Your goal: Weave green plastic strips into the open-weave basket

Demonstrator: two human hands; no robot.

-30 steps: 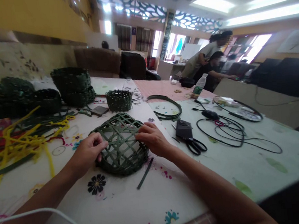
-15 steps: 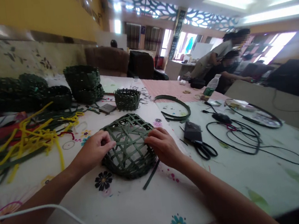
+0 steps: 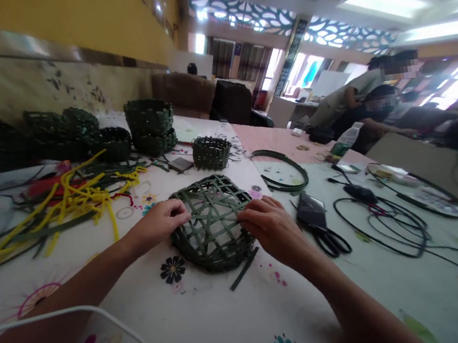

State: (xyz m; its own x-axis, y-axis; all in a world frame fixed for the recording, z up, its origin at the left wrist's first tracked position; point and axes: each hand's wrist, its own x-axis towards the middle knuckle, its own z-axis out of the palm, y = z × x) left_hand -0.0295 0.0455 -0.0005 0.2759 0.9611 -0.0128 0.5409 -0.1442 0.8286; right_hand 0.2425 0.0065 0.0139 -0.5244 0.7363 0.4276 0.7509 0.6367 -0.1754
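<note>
A dark green woven basket (image 3: 212, 223) lies upside down on the flowered tablecloth (image 3: 213, 318), its open lattice bottom facing up. My left hand (image 3: 160, 223) grips its left rim with curled fingers. My right hand (image 3: 272, 230) pinches the strips at its right rim. A loose green strip (image 3: 244, 268) lies on the cloth just below my right hand.
Yellow and green strips (image 3: 70, 205) are piled at the left. Several finished green baskets (image 3: 150, 125) stand at the back, a small one (image 3: 211, 152) nearer. Scissors (image 3: 329, 240), a dark case (image 3: 311, 211), black cables (image 3: 398, 228) and green hoops (image 3: 285, 173) lie right. Two people work at the far right.
The view has swung left and down, so everything shifts right in the picture. Both hands keep their hold on the basket's rim; my right hand has edged slightly lower along it.
</note>
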